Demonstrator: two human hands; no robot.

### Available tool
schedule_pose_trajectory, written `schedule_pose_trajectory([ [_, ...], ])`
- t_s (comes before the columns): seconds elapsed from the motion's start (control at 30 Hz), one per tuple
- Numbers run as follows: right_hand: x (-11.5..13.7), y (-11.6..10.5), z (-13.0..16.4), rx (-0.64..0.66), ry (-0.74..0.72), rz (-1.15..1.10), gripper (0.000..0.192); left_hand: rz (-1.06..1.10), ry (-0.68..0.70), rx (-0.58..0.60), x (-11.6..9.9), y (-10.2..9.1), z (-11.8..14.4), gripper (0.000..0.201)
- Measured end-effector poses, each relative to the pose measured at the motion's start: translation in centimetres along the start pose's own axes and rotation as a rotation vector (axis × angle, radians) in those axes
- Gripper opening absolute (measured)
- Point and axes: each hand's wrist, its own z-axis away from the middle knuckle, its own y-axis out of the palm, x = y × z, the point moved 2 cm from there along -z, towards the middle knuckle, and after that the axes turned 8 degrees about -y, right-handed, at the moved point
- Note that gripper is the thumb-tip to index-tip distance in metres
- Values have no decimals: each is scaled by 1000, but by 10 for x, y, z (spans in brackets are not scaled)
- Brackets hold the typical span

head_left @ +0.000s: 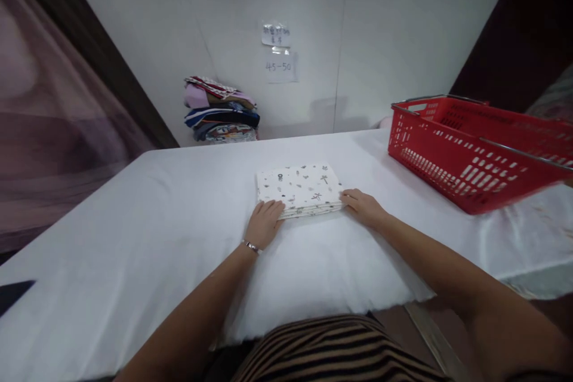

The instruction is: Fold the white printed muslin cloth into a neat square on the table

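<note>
Striped cloth in black and tan, the person's top (340, 349), fills the bottom edge, just short of a table (156, 221) spread with white fabric. Both forearms reach over it to a folded cloth (298, 185), white with small dark and brownish motifs, which lies flat near the middle, its stacked layers showing along the near edge. The left hand (264, 222), with a bracelet (252, 246) at its wrist, lays its fingers on the near left corner; the right hand (363, 206) touches the near right corner with bent fingers. Whether either one pinches the layers, I cannot tell. To the right stands a red perforated basket (447, 158); beyond the table's far edge rises a pile of folded textiles (221, 110), left of two paper signs (281, 67) on the pale wall (394, 30).
</note>
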Motion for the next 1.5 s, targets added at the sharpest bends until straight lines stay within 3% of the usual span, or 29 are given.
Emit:
schedule_pose_trajectory([
  [0.13,12,-10,-3,-32,2,17,37,134,-106,-72,25,-11,21,38],
  [0.23,30,-14,-15,-85,-59,-41,47,337,-366,-131,45,-15,33,38],
  [0.33,52,-11,-41,-112,-120,-156,35,511,-614,-95,53,-12,39,31],
  [0.4,68,-6,-64,-116,-126,-212,27,554,-671,-48,49,-11,39,28],
  [0.6,117,14,-134,-42,-168,-300,21,554,-682,43,33,-10,38,27],
  [0.73,135,28,-159,66,-180,-290,15,529,-685,44,32,-7,39,21],
  [0.93,136,38,-163,109,-113,-367,18,657,-735,-58,37,-3,38,27],
  [1.1,134,36,-163,102,-31,-512,22,754,-804,-43,42,0,28,28],
  [1.37,143,43,-162,51,-127,-353,17,813,-824,-30,46,8,25,26],
  [1.5,144,43,-165,79,-70,-389,16,855,-803,-25,46,5,26,27],
])
